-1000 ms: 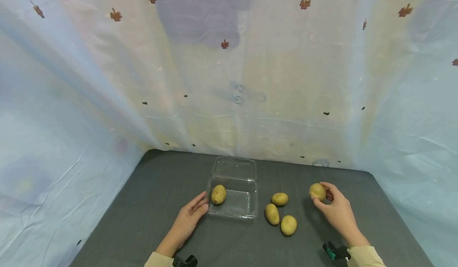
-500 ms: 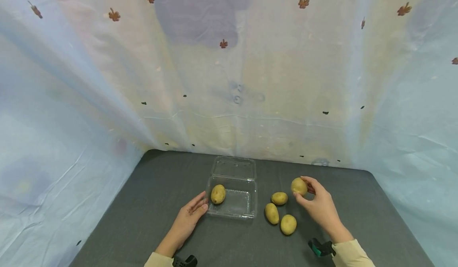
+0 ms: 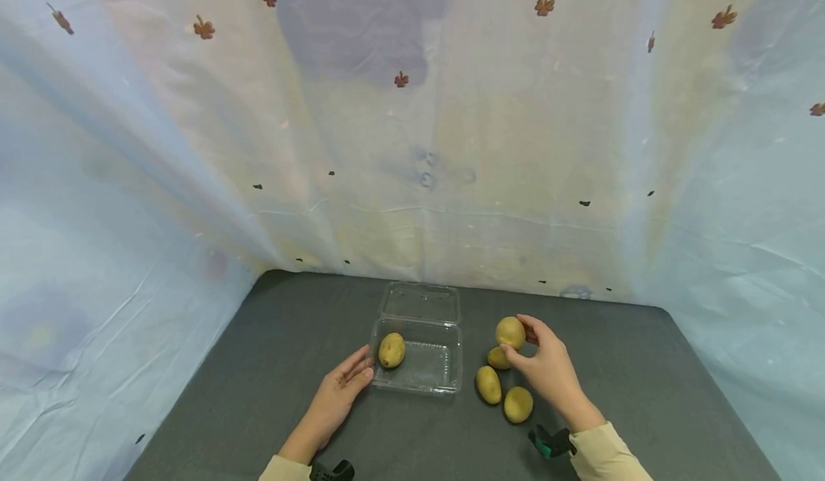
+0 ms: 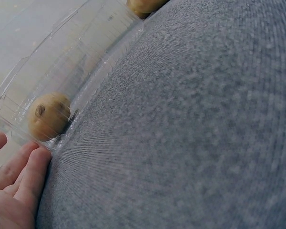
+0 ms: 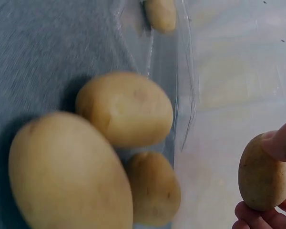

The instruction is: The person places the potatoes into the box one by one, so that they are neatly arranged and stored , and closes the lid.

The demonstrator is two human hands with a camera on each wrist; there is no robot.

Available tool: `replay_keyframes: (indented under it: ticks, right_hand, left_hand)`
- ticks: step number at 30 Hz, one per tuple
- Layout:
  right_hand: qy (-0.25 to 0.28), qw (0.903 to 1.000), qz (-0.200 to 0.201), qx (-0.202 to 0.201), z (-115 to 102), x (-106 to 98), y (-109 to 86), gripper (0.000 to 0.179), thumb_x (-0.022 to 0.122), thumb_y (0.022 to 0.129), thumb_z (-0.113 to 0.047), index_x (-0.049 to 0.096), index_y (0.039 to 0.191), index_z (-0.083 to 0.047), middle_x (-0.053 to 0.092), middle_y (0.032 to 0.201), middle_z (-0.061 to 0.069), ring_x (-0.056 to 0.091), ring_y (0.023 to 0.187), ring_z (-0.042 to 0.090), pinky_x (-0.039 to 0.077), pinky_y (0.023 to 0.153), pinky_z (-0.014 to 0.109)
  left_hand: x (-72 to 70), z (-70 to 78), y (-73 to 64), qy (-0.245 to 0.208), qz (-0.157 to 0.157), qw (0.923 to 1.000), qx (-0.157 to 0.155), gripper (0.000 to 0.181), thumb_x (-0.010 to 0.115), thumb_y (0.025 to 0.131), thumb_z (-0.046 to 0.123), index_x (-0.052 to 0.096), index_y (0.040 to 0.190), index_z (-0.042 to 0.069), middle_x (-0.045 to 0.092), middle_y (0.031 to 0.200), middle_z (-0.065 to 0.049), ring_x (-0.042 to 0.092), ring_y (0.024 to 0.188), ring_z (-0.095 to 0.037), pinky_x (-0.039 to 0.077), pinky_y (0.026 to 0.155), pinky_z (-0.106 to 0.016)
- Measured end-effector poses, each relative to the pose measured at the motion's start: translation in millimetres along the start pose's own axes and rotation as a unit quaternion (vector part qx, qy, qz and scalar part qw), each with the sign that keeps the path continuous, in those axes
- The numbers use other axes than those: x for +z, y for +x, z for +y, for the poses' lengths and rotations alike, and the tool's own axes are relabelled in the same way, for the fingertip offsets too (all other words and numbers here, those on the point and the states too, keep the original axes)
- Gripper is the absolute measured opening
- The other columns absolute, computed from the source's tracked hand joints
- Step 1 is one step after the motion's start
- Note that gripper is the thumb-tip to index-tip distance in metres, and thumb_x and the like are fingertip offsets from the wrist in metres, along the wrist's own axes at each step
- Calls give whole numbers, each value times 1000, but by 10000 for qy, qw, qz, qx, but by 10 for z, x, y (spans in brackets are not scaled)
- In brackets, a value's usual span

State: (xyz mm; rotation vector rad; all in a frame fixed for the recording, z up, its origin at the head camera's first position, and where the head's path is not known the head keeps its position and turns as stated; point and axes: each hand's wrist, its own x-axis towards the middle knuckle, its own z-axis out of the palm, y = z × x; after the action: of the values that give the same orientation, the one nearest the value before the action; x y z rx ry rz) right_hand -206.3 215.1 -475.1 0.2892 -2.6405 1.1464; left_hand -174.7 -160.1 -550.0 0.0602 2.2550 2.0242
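Observation:
My right hand (image 3: 549,366) pinches a potato (image 3: 510,331) between thumb and fingers, held up over the table. In the head view it overlaps another potato (image 3: 499,358) lying behind. Two more potatoes, one oblong (image 3: 488,385) and one rounder (image 3: 518,404), lie just in front. My left hand (image 3: 336,398) rests its fairly straight fingertips against the left wall of a clear plastic clamshell box (image 3: 422,389). Inside the box, at its left side, sits a single potato (image 3: 391,351). In the left wrist view the fingers (image 4: 34,174) touch the box's lower edge.
The box's lid (image 3: 422,302) is folded back toward the rear of the dark cloth-covered table (image 3: 309,309). A patterned pale curtain (image 3: 412,180) hangs behind the table and along its sides. Each wrist wears a dark strap.
My right hand has carried its potato leftward, from the right of the loose potatoes to above the rear one. The left hand and the box have stayed in place.

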Motion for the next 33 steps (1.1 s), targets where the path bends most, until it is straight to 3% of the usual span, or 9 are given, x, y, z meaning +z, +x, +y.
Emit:
replay_keyframes:
  ticks: [13, 25, 33]
  right_hand:
    - [648, 9973, -294, 168, -306, 350, 54, 65, 78, 83, -38, 50, 136, -14, 59, 120, 2, 57, 109, 20, 49, 89, 49]
    - [838, 9955, -441, -52, -471, 694, 91, 61, 79, 83, -31, 51, 134, -13, 58, 118, -4, 58, 105, 13, 51, 87, 41]
    - [897, 9930, -697, -330, -585, 868, 110, 59, 77, 85, -35, 50, 134, -16, 56, 124, -2, 55, 113, 20, 48, 93, 47]
  left_hand:
    - [-7, -15, 18, 82, 22, 10000, -46, 56, 59, 97, 35, 39, 148, 23, 51, 141, -6, 46, 131, -22, 39, 106, -43]
    - [0, -18, 18, 107, 41, 9999, -94, 55, 59, 97, 36, 40, 148, 25, 52, 140, -4, 47, 130, -19, 38, 107, -45]
    - [-3, -14, 22, 136, 23, 9999, -56, 55, 59, 98, 36, 39, 148, 24, 52, 140, -4, 47, 130, -20, 38, 106, -45]
